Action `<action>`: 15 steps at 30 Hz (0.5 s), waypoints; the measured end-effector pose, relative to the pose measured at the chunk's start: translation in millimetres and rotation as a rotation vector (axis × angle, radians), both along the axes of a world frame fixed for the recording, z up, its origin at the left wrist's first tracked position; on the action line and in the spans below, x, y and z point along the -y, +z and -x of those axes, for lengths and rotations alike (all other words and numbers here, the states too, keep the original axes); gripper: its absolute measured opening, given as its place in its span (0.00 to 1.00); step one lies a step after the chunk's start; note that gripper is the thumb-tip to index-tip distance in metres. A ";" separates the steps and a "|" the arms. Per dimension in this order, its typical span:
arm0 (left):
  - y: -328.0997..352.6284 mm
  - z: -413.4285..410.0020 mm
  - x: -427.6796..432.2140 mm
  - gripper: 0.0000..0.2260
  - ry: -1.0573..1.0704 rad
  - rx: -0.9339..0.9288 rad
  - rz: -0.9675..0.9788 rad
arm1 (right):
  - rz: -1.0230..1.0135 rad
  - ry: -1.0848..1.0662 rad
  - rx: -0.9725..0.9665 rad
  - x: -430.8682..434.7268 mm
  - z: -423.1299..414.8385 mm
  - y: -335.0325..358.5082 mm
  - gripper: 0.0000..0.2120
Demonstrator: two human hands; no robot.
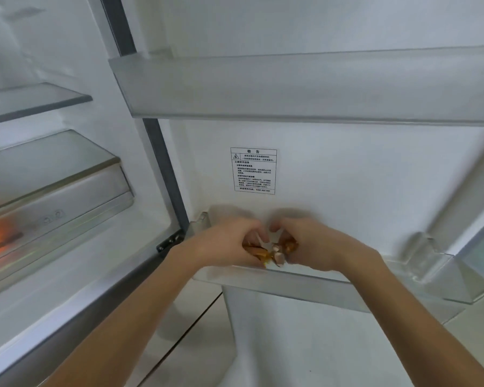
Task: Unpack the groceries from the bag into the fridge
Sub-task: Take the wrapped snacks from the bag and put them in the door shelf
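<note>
Left hand (224, 244), right hand (316, 247), packet (269, 250) gripped between

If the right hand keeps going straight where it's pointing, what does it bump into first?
Most likely the left hand, since the right hand angles toward it with the wrapped snacks bunched between them. Behind both is the white door wall; depth is hard to judge.

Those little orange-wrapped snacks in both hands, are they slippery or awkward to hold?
Probably light: left hand and right hand cup a handful of wrapped snacks together. Shiny wrappers look slick, so some might slip out. Small and loose, they'd likely scatter in the door shelf.
</note>
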State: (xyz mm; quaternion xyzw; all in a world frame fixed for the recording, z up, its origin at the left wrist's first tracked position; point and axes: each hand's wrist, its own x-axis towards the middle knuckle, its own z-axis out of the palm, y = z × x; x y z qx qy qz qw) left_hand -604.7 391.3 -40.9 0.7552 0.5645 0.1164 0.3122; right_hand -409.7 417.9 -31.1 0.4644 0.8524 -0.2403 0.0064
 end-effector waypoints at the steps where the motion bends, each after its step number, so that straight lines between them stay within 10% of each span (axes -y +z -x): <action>1: -3.0 1.9 1.1 0.20 0.014 0.066 0.008 | 0.000 -0.012 -0.041 2.0 -2.2 -0.9 0.26; 15: -17.0 -5.8 34.7 0.05 0.003 0.175 -0.404 | -0.107 -0.345 -0.319 65.5 -64.2 -5.0 0.07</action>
